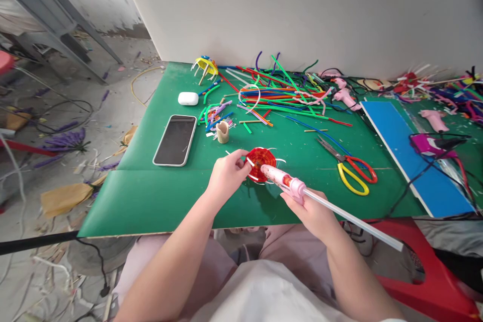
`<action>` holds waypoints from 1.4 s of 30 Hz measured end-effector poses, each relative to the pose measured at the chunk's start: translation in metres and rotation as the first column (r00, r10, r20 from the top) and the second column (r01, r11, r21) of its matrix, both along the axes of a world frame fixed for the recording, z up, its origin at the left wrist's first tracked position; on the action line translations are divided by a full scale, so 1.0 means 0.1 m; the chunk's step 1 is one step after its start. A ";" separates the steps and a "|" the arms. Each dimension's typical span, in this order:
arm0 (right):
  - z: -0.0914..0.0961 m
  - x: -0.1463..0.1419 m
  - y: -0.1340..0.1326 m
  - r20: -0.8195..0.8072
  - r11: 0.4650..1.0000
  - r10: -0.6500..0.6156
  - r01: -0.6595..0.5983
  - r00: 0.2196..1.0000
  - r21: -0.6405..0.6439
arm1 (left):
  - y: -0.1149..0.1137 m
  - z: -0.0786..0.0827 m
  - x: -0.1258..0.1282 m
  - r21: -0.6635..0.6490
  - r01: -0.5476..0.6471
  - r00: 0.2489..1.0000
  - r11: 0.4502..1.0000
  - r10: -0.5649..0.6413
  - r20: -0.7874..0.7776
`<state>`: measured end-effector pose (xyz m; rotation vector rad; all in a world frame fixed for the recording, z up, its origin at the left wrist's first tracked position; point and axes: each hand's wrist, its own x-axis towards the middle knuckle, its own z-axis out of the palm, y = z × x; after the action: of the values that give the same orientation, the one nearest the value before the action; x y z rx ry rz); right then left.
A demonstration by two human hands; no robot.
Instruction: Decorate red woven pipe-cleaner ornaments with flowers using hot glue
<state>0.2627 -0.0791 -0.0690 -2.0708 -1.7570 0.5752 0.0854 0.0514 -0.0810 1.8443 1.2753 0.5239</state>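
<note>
Near the middle of the table, my left hand (pixel 228 173) pinches the left edge of a small red disc (pixel 268 160) with white strips sticking out around its rim. My right hand (pixel 311 211) is wrapped round a pink glue gun (pixel 281 176). A long clear glue stick (pixel 354 219) juts from the gun's rear toward the lower right. The gun's nozzle points at the middle of the disc; whether it touches cannot be made out. Just beyond my left hand stands a small beige cup-like piece (pixel 222 132).
A phone (pixel 175 141) and a white earbud case (pixel 188 98) lie at left. Coloured pipe cleaners (pixel 287 95) are heaped at the back beside a yellow umbrella-like piece (pixel 207 66). Scissors (pixel 349 168) and a blue board (pixel 415 153) lie at right, with cords and more pink glue guns.
</note>
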 end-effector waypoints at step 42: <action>0.04 -0.04 0.01 -0.063 0.998 -0.064 0.065 0.996 0.020 | -0.01 -0.02 0.00 -0.009 0.009 1.000 1.000 -0.009 -0.004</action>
<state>0.2589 -0.0780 -0.0654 -2.0639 -1.6485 0.5920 0.0854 0.0509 -0.0829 1.8437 1.2696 0.5099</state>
